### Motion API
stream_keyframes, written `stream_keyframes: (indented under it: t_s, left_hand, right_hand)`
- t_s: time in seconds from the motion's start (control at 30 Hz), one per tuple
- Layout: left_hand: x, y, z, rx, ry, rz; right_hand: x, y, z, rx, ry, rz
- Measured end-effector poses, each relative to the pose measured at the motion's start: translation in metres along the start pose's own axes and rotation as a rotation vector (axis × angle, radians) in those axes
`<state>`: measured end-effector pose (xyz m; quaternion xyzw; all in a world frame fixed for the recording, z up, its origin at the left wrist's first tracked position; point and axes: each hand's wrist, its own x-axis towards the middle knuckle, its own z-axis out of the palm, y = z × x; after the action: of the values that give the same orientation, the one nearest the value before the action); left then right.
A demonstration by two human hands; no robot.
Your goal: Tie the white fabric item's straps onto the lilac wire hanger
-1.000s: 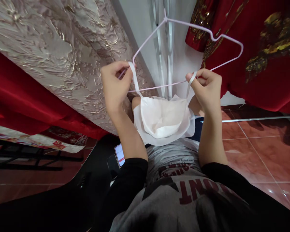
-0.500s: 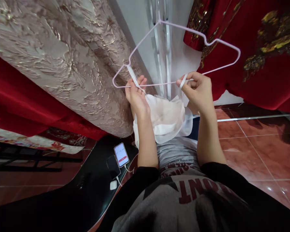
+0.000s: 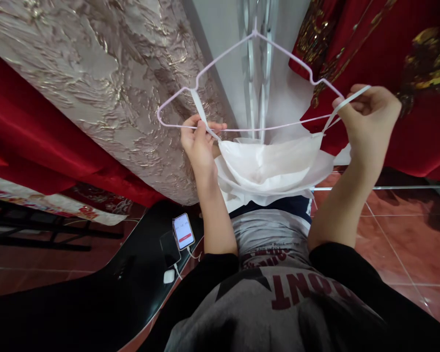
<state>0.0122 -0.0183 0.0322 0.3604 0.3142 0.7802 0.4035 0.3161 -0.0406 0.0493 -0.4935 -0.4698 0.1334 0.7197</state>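
A pale pink clothes hanger hangs upright before me, its hook near the top edge of the view. Over its left notch runs one thin white strap of a white garment. My left hand pinches that strap low down by the hanger's bottom bar, some fingers stretched behind. At the hanger's right end, my right hand grips the garment's other strap and pulls it taut, covering that corner. Below the bar, the garment's sheer layers spread out between the two straps.
Glossy beige fabric hangs close on the left, with red cloth beyond it. Red, gold-decorated fabric hangs on the right. A lit phone and a white charging case lie on a black glossy surface.
My right hand has moved right with its strap, from the middle of the bottom bar to the hanger's right end. The garment has spread wider. My left thumb has closed on the left strap.
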Motion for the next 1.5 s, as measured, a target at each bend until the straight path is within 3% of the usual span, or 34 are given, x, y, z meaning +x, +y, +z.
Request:
stream_keyframes:
  t_s: [0.13, 0.3, 0.4, 0.5, 0.53, 0.63, 0.7, 0.87, 1.0, 1.17, 1.4, 1.5]
  left_hand:
    - [0.005, -0.003, -0.007, 0.019, -0.055, 0.026]
    - [0.007, -0.01, -0.012, -0.011, -0.071, 0.07]
    - [0.005, -0.008, -0.01, 0.014, -0.066, 0.036]
    - [0.003, -0.003, -0.008, 0.05, -0.041, 0.006]
    - [0.003, -0.001, -0.008, 0.066, -0.036, -0.005]
    - [0.002, 0.003, -0.009, 0.097, -0.051, -0.02]
    - [0.001, 0.004, -0.013, 0.103, -0.083, -0.019]
    - [-0.005, 0.011, -0.033, 0.228, -0.293, -0.085]
    - [-0.019, 0.038, -0.044, 0.395, -0.425, -0.036]
    - [-0.021, 0.062, -0.045, 0.27, -0.318, 0.133]
    - [-0.007, 0.039, -0.037, 0.302, -0.105, 0.33]
    - [-0.014, 0.043, -0.029, 0.211, -0.141, 0.29]
  right_hand:
    - [0.011, -0.012, 0.001, -0.044, -0.143, -0.045]
    - [0.019, -0.041, 0.018, -0.213, -0.305, -0.161]
    - [0.005, -0.051, 0.033, -0.279, -0.201, -0.333]
    - [-0.029, -0.045, 0.046, -0.161, -0.029, -0.487]
    - [-0.042, -0.041, 0.05, -0.092, -0.061, -0.444]
    - [-0.073, -0.032, 0.056, -0.076, -0.447, -0.12]
    - [-0.08, -0.031, 0.058, -0.119, -0.605, 0.025]
    - [-0.073, -0.03, 0.059, -0.092, -0.456, -0.002]
    - [-0.069, -0.017, 0.062, -0.055, -0.387, 0.001]
    - [-0.067, -0.012, 0.06, -0.02, -0.41, -0.01]
    - [-0.068, -0.015, 0.059, 0.0, -0.407, -0.051]
    - [-0.069, -0.013, 0.06, 0.002, -0.402, -0.058]
